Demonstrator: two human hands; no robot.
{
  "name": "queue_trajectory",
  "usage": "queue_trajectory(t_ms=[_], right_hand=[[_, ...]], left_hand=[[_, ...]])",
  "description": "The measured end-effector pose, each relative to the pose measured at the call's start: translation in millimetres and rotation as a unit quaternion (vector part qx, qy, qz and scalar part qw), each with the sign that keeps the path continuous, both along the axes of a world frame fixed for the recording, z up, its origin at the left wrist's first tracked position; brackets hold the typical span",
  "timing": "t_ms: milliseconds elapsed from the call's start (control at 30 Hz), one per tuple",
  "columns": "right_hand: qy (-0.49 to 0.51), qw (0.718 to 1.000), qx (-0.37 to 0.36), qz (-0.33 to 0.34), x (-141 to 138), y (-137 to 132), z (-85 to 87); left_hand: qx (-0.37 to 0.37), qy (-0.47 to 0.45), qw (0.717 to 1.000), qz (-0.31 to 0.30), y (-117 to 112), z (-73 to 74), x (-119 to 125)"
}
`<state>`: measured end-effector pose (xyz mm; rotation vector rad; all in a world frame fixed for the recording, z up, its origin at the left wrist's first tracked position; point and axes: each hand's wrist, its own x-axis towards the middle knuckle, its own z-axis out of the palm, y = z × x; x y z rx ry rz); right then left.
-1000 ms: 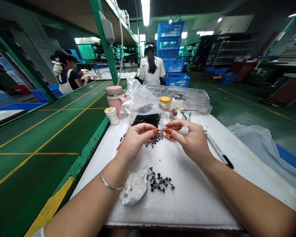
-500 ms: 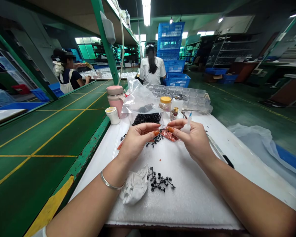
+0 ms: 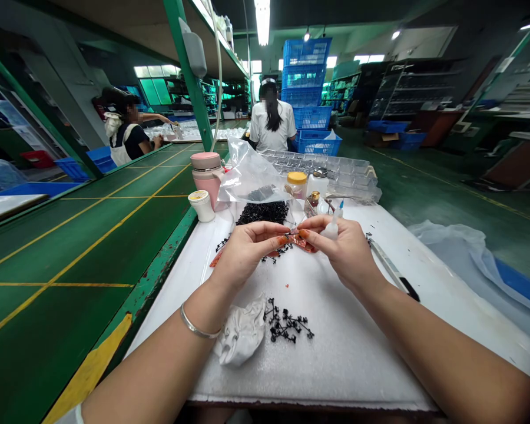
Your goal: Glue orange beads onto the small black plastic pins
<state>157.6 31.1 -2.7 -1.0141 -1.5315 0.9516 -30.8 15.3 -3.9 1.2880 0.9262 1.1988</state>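
Observation:
Over the white work surface, my left hand [image 3: 251, 246] is closed in a pinch on a thin, small black part [image 3: 293, 234]. My right hand [image 3: 350, 250] pinches at the other end of it, fingertips close to those of my left. Tucked in my right hand is a small white squeeze bottle [image 3: 333, 228] with a blue tip pointing up. Behind the fingers lie a pile of small black parts [image 3: 265, 213] and a red packet [image 3: 308, 245], partly hidden. Nearer me, several branched black parts [image 3: 287, 327] rest beside a crumpled white cloth [image 3: 242, 333].
A pink mug [image 3: 206, 179], a white tub [image 3: 201, 206], a yellow-lidded jar [image 3: 297, 184] and a clear compartment box [image 3: 351, 174] stand behind. A long slim cutter-like tool [image 3: 393, 270] lies right. A green conveyor belt [image 3: 92, 247] runs left. Two co-workers sit further off.
My two hands have drawn slightly closer together around the small black part. The squeeze bottle stays in my right hand. A co-worker at left has shifted an arm.

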Motion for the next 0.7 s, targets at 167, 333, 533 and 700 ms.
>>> queue_trajectory(t_ms=[167,333,533,700], right_hand=[[0.017,1.0,-0.01,0.009,-0.6,-0.3,1.2],[0.051,0.997,-0.038,0.044,-1.0,0.4,1.4],[0.101,0.984,-0.112,0.091,0.0,3.1,-0.2],[0.13,0.974,-0.149,0.114,0.1,3.0,2.1]], left_hand=[[-0.038,-0.024,0.999,-0.015,2.0,-0.8,-2.2],[-0.075,-0.054,0.995,-0.027,4.1,-0.6,-3.5],[-0.108,-0.095,0.989,-0.045,3.5,1.3,-4.4],[-0.124,-0.131,0.981,-0.066,4.0,0.6,-4.6]])
